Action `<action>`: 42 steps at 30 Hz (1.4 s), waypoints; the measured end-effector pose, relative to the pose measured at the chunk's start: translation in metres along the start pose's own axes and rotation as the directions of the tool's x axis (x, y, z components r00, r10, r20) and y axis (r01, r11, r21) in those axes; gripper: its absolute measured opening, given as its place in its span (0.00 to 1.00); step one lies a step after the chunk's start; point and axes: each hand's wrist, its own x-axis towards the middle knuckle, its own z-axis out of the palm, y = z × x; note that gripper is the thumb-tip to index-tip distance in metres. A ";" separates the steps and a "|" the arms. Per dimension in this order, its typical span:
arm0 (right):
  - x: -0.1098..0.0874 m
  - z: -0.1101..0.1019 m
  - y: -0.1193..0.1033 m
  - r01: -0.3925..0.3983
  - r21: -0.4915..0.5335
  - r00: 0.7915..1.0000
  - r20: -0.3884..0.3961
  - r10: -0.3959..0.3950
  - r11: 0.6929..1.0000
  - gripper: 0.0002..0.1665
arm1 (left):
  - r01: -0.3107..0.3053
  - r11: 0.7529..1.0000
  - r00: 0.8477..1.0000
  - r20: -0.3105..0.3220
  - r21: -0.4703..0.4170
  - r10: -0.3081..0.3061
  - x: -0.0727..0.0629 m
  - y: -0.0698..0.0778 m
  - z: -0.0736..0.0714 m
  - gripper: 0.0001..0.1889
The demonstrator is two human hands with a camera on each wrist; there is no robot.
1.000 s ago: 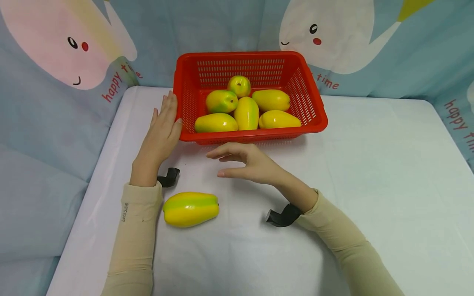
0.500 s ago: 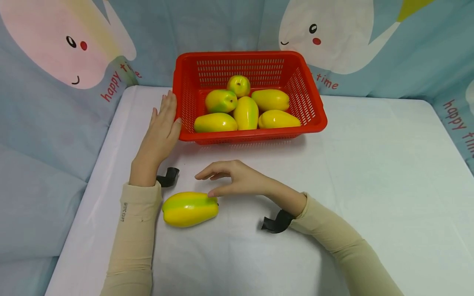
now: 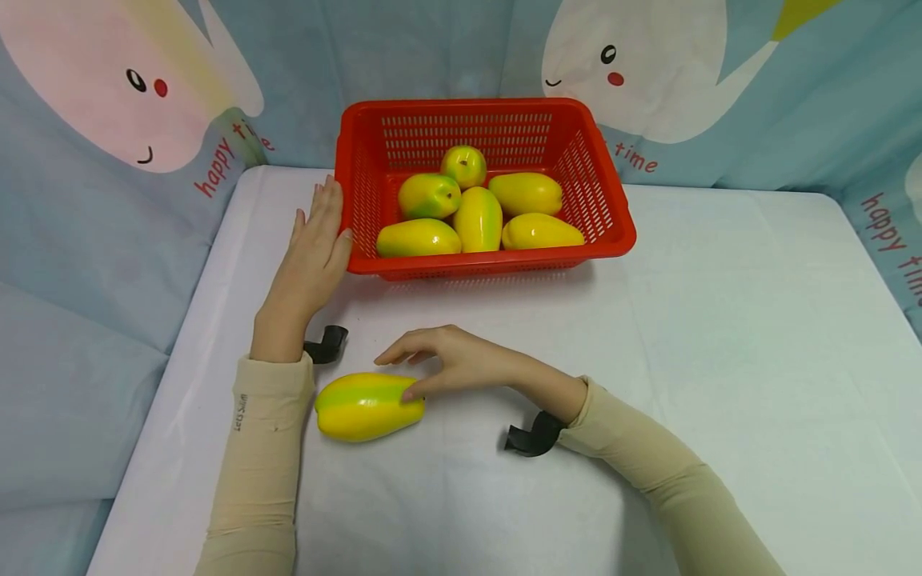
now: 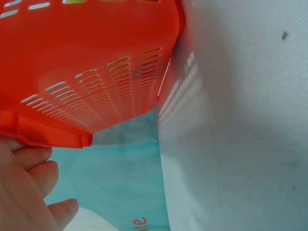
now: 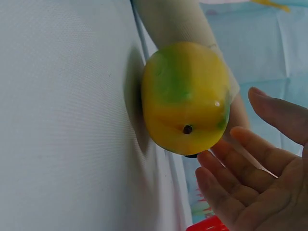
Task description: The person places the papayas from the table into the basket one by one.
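Observation:
A yellow papaya with a green stripe lies on the white table beside the left sleeve. My right hand hovers over its right end, thumb and fingers spread apart. In the right wrist view, the papaya shows its dark stem end, and the fingers curve beside it without closing on it. My left hand rests with extended fingers against the left rim of the red basket. In the left wrist view, fingertips touch the basket's rim from outside.
Several similar papayas lie inside the basket at the back of the table. A blue curtain printed with whales hangs behind. White tablecloth spreads to the right. Black wrist mounts sit at both wrists.
My right hand has moved left and towards the person, from in front of the basket to over the papaya's right end. The left hand stays at the basket rim.

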 end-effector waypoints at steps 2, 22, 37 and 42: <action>0.000 0.001 0.000 -0.023 -0.015 1.000 0.014 0.023 1.000 0.28 | 0.001 1.000 1.000 0.001 0.001 -0.001 0.000 0.000 0.000 0.32; 0.002 0.007 0.003 -0.026 -0.093 0.994 0.103 0.036 0.995 0.39 | -0.002 1.000 1.000 -0.001 0.006 0.002 0.001 -0.002 0.001 0.33; 0.004 0.010 0.006 -0.051 -0.074 0.997 0.061 0.056 0.996 0.36 | 0.002 1.000 1.000 0.001 0.005 -0.002 0.000 0.000 0.000 0.33; 0.005 0.011 0.007 -0.057 -0.058 0.997 0.048 0.060 0.997 0.36 | -0.001 1.000 1.000 0.002 0.003 0.001 0.000 -0.001 0.000 0.33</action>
